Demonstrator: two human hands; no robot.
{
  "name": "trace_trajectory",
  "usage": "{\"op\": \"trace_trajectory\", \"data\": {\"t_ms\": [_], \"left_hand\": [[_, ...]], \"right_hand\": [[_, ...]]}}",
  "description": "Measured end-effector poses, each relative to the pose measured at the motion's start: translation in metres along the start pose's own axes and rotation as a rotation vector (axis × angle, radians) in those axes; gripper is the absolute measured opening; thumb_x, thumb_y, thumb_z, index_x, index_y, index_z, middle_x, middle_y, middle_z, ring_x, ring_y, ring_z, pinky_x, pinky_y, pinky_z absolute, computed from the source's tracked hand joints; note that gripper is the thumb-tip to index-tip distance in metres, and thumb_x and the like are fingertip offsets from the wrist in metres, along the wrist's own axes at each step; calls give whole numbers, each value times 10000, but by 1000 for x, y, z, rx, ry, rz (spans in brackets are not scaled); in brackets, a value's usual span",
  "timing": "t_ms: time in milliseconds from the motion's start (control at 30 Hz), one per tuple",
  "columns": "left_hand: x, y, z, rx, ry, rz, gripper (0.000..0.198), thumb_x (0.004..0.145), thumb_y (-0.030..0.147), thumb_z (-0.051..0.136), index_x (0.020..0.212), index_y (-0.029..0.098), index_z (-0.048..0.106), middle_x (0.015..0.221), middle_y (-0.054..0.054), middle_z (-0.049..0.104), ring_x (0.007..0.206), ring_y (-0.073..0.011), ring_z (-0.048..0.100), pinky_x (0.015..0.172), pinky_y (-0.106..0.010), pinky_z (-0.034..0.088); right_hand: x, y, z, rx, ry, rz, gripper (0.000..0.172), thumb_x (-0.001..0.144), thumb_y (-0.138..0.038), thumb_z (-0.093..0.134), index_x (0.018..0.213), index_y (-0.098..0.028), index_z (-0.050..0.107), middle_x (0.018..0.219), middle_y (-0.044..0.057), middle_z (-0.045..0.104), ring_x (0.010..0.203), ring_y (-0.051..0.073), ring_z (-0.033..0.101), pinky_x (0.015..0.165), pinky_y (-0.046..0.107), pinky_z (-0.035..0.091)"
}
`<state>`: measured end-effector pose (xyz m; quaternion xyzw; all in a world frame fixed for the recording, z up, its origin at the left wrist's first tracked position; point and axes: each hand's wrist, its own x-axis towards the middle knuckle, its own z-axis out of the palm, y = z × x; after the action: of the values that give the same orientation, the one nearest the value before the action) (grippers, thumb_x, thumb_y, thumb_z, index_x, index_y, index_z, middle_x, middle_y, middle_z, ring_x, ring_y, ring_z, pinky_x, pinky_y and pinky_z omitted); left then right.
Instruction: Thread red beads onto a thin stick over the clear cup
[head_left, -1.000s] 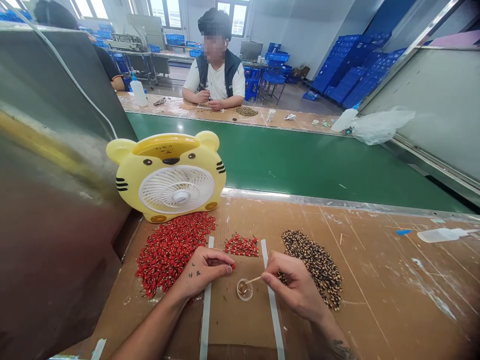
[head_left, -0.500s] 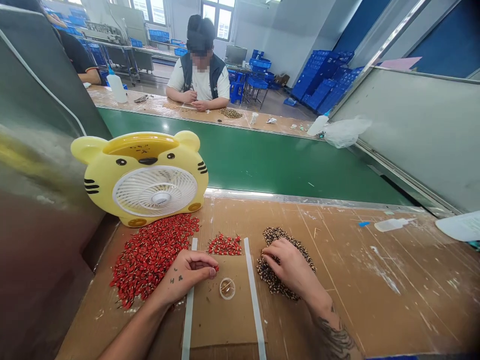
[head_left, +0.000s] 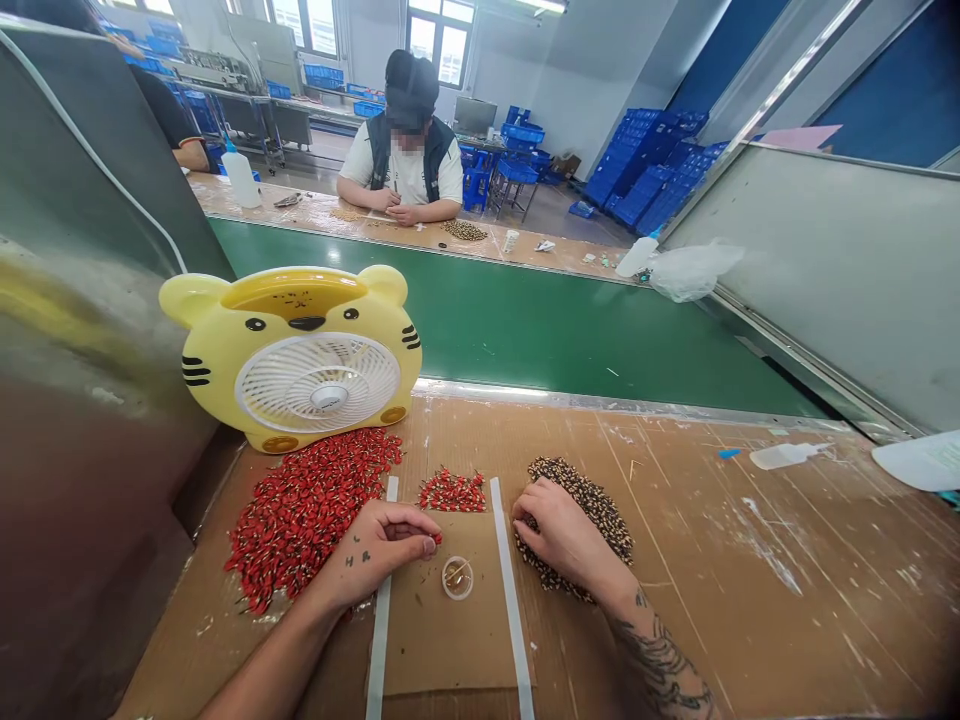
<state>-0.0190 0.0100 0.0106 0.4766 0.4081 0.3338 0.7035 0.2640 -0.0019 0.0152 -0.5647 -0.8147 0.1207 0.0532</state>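
Observation:
My left hand point(head_left: 382, 548) rests on the cardboard mat point(head_left: 450, 640), its fingers curled and pinching a small red piece at the fingertips. To its left lies a large heap of red pieces point(head_left: 307, 505); a smaller red cluster point(head_left: 451, 491) sits just beyond it. My right hand point(head_left: 559, 535) lies on the pile of dark speckled pieces point(head_left: 600, 505), fingers bent down into it; what they hold is hidden. A small clear round dish point(head_left: 457, 577) with a thin stick in it stands between the hands.
A yellow tiger-shaped desk fan point(head_left: 300, 350) stands behind the red heap. A green conveyor belt point(head_left: 570, 330) runs past the bench. A person point(head_left: 405, 160) sits opposite, working. A squeeze bottle point(head_left: 784, 455) lies at the right. A metal panel point(head_left: 82, 300) walls the left.
My right hand left the stick in the dish and moved right onto the dark pile, then slid slightly left on it. The left hand stayed pinched in place.

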Motion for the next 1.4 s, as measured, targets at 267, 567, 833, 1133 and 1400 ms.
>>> {"op": "trace_trajectory", "data": {"t_ms": [267, 567, 833, 1133, 1400], "left_hand": [[0, -2, 0, -40, 22, -2, 156, 637, 237, 808, 753, 135, 782, 704, -52, 740, 637, -154, 639, 648, -261, 507], [-1, 0, 1, -37, 24, -13, 151, 629, 232, 805, 744, 141, 775, 703, -51, 747, 634, -161, 653, 652, -268, 515], [0, -3, 0, -24, 17, -10, 110, 664, 199, 784, 758, 142, 774, 727, -43, 749, 647, -145, 647, 653, -243, 497], [-2, -2, 1, -48, -14, 0, 114, 675, 205, 781, 770, 143, 775, 718, -41, 736, 662, -147, 642, 664, -250, 501], [0, -5, 0, -65, -1, 22, 99, 683, 191, 770, 768, 140, 772, 728, -36, 733, 651, -131, 629, 654, -236, 494]], "right_hand": [[-7, 10, 0, 238, 139, 72, 137, 865, -128, 541, 781, -191, 628, 805, 28, 654, 792, 199, 601, 745, 323, 464], [-5, 21, -11, 25, -60, 47, 181, 895, -153, 582, 836, -221, 739, 846, 39, 687, 871, 213, 609, 781, 322, 463], [5, 13, -6, -103, -122, 28, 225, 857, -85, 576, 695, -196, 685, 794, 59, 677, 823, 224, 598, 750, 317, 421], [5, 10, -7, -104, -102, 30, 240, 854, -56, 534, 684, -188, 641, 782, 60, 667, 803, 223, 592, 750, 319, 420], [-2, 5, -14, 233, 67, 53, 135, 838, -104, 541, 780, -192, 626, 769, 14, 624, 736, 175, 578, 679, 278, 437]]}}
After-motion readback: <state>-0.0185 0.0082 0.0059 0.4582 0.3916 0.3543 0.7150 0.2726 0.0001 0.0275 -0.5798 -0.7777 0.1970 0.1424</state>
